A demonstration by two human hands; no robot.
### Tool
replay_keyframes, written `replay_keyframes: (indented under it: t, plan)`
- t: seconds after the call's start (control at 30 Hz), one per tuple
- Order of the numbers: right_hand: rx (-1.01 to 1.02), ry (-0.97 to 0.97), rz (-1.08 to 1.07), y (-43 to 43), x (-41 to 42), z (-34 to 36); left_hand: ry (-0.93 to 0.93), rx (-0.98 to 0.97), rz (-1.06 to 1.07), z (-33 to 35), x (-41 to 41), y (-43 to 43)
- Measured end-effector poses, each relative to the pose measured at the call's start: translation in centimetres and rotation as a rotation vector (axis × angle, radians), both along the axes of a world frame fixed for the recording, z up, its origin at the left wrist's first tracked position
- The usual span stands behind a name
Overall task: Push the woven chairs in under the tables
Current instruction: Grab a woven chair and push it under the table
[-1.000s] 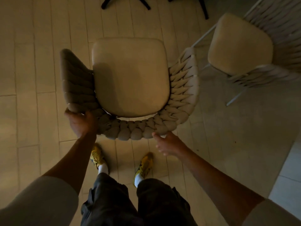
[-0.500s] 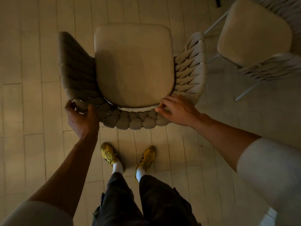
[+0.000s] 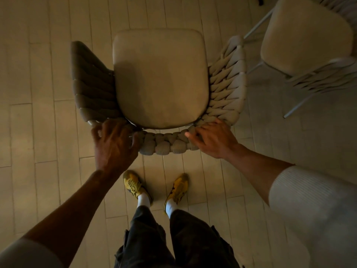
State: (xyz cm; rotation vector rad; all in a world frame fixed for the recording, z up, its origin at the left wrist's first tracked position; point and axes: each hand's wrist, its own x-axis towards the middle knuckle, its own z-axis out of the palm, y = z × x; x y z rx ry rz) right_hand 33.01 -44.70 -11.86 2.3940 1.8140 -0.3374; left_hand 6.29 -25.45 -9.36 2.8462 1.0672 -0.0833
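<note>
The woven chair [image 3: 160, 78] is gripped at its back rail by the left hand [image 3: 114, 144] and right hand [image 3: 214, 138], both curled over the weave

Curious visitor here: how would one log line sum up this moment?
left hand: grips woven chair back | right hand: holds same back | second chair: front-right

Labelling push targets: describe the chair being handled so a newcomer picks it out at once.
On the pale plank floor, look at frame centre, just ahead of the person's yellow shoes. The woven chair there has a square cushion ringed by a braided back. Unlike the second chair at upper right, both the left hand and right hand hold its back rim.
</note>
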Motion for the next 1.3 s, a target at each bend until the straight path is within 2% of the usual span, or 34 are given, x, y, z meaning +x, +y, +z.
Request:
replay_keyframes:
  t: [0.13,0.23,0.37,0.7,0.93,1.3]
  plan:
    - [0.001,-0.018,-0.023,-0.1,-0.4,0.0,0.181,-0.066,-0.257,-0.9,0.7,1.5]
    - [-0.016,0.0,-0.047,0.2,-0.6,0.2,0.23,-0.143,-0.344,-1.6,1.3,2.6]
    - [-0.032,-0.025,-0.039,0.3,-0.7,0.5,0.215,-0.186,-0.354,-2.3,1.7,3.3]
    - [-0.028,-0.133,-0.07,0.8,-0.4,-1.0,0.162,-0.097,-0.371,-3.1,1.9,4.0]
    - [0.041,-0.118,-0.081,2.8,1.3,-1.1,0.158,-0.041,-0.396,-3.5,4.0,6.2]
    - [0.13,-0.111,-0.083,7.0,6.5,-1.7,0.142,-0.08,-0.364,-3.9,8.6,10.5]
